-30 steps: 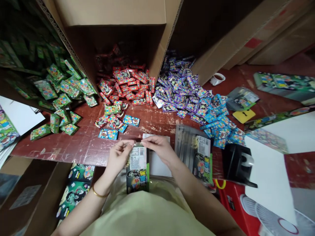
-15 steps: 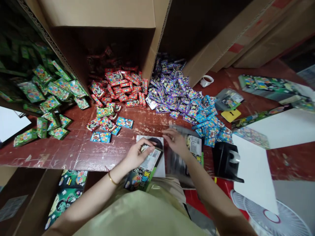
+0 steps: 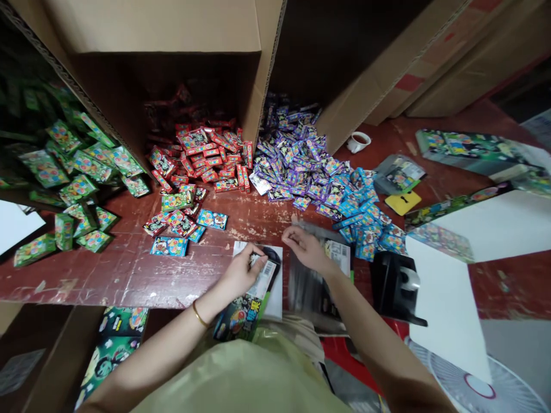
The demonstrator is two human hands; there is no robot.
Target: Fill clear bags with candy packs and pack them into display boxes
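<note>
My left hand (image 3: pixel 245 272) grips the upper edge of a dark green printed packet (image 3: pixel 246 312) with a barcode label. That packet leans near my lap over a white sheet (image 3: pixel 275 287). To its right, my right hand (image 3: pixel 306 248) is raised with fingers curled together over a stack of clear plastic sleeves (image 3: pixel 303 287); anything between its fingertips is too small to make out. Another printed card with a barcode (image 3: pixel 340 255) lies at that stack's right side.
Piles of green (image 3: pixel 86 166), red (image 3: pixel 210 155), purple (image 3: pixel 297 160) and blue (image 3: pixel 365 212) small boxes spill from cardboard boxes. A black tape dispenser (image 3: pixel 394 287), white cup (image 3: pixel 358 141) and yellow card (image 3: pixel 403 202) are at right.
The view has shifted slightly, so the table items sit a little further left. The packet has moved little with my left hand; my right hand's fingers have drawn closer together.
</note>
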